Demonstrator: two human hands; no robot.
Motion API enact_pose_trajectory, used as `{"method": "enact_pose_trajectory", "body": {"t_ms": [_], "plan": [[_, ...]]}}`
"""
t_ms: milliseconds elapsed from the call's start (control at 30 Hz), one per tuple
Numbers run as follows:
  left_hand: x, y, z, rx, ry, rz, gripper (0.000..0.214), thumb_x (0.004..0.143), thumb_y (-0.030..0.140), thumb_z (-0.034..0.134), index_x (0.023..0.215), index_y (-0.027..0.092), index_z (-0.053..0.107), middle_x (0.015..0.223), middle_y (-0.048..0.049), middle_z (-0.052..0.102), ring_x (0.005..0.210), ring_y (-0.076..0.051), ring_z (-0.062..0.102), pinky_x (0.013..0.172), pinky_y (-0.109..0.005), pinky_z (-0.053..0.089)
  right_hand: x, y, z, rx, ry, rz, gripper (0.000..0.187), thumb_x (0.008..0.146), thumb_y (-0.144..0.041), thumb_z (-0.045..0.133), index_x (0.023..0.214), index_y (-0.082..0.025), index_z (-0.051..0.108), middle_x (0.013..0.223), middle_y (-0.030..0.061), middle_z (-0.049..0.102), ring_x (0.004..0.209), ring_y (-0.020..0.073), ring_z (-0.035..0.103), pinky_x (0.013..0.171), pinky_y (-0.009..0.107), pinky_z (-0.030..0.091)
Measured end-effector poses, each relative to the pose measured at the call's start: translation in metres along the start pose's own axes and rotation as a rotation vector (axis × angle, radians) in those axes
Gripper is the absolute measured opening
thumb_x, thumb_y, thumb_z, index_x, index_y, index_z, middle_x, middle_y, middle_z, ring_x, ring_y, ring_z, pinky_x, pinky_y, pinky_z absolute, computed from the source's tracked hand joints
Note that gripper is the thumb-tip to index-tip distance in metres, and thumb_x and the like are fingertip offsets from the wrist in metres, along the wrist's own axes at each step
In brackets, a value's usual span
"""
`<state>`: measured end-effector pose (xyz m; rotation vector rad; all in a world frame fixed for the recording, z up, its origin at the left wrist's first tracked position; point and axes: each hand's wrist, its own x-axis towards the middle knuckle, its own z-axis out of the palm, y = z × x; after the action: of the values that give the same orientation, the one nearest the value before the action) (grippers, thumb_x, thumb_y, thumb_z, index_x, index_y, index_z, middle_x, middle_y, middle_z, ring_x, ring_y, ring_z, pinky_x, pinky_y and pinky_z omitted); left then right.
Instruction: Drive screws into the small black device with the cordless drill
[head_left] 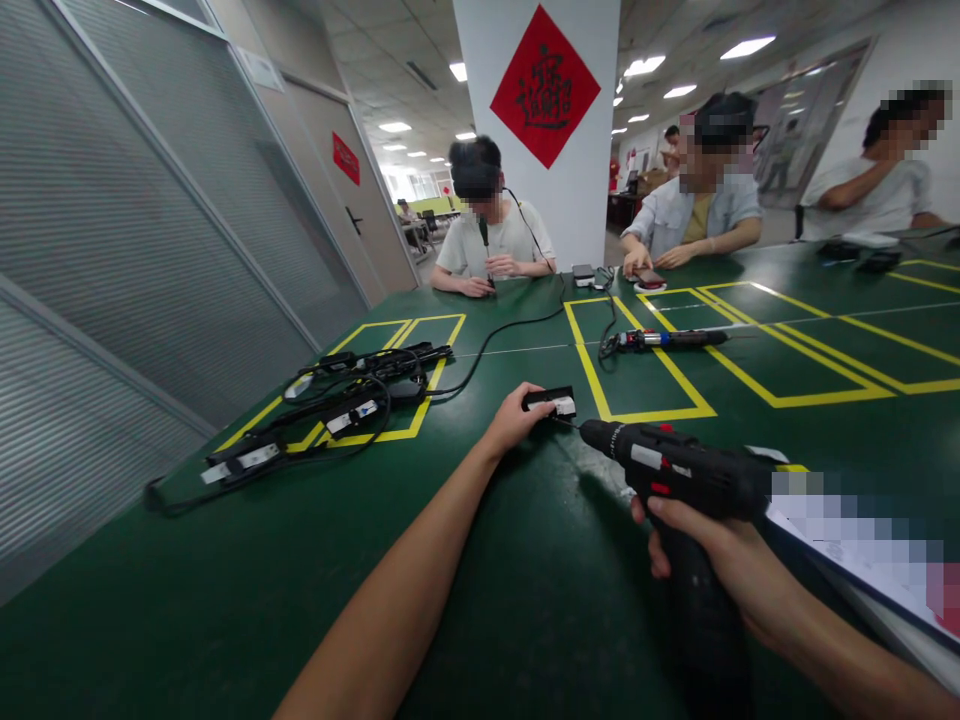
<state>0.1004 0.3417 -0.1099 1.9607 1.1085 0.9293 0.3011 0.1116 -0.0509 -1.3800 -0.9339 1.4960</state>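
Note:
My left hand point(517, 415) reaches forward and grips a small black box with a white label point(551, 402) on the green table point(225, 600). My right hand point(720, 545) is wrapped round the handle of a black cordless drill point(675, 470). The drill's bit points left and touches the right end of the small box.
Several black adapters with cables point(330, 410) lie at the left inside yellow floor-tape boxes. A second electric screwdriver point(664, 340) lies farther back. Three other people sit at the far side of the table. A blurred white sheet point(862, 550) lies at the right.

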Motion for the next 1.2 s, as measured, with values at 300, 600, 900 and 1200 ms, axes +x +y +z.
{"method": "enact_pose_trajectory", "body": {"t_ms": [300, 600, 900, 1200], "plan": [[-0.0002, -0.001, -0.0002, 0.017, 0.002, 0.016, 0.038, 0.074, 0.044, 0.057, 0.1, 0.016, 0.056, 0.092, -0.0041, 0.062, 0.082, -0.016, 0.057, 0.074, -0.028, 0.044, 0.0, 0.0036, -0.0007, 0.026, 0.002, 0.004, 0.031, 0.083, -0.044, 0.053, 0.09, -0.016, 0.063, 0.058, 0.0022, 0.063, 0.058, 0.0173, 0.055, 0.057, 0.029, 0.037], [0.0009, -0.0021, 0.0012, 0.044, 0.011, 0.031, 0.038, 0.074, 0.044, 0.057, 0.1, 0.016, 0.057, 0.091, -0.0039, 0.062, 0.081, -0.016, 0.057, 0.073, -0.027, 0.044, 0.0029, 0.007, -0.0036, 0.019, -0.017, -0.008, 0.029, 0.084, -0.044, 0.053, 0.086, -0.017, 0.063, 0.058, 0.002, 0.062, 0.058, 0.0172, 0.055, 0.056, 0.029, 0.037], [0.0002, -0.0002, 0.0003, 0.031, 0.011, 0.022, 0.038, 0.073, 0.044, 0.058, 0.099, 0.016, 0.057, 0.091, -0.0037, 0.062, 0.081, -0.016, 0.057, 0.073, -0.027, 0.044, 0.0016, 0.0032, -0.0006, 0.006, -0.011, -0.016, 0.03, 0.083, -0.044, 0.053, 0.091, -0.017, 0.063, 0.059, 0.0023, 0.063, 0.06, 0.018, 0.055, 0.059, 0.03, 0.037], [0.0003, 0.0007, 0.0011, 0.019, 0.022, 0.005, 0.039, 0.072, 0.044, 0.059, 0.098, 0.015, 0.057, 0.091, -0.0042, 0.063, 0.081, -0.016, 0.057, 0.073, -0.027, 0.044, 0.001, 0.0047, -0.0023, 0.012, -0.011, 0.0, 0.029, 0.083, -0.043, 0.054, 0.087, -0.016, 0.064, 0.058, 0.0027, 0.063, 0.059, 0.0182, 0.056, 0.059, 0.031, 0.038]]}}
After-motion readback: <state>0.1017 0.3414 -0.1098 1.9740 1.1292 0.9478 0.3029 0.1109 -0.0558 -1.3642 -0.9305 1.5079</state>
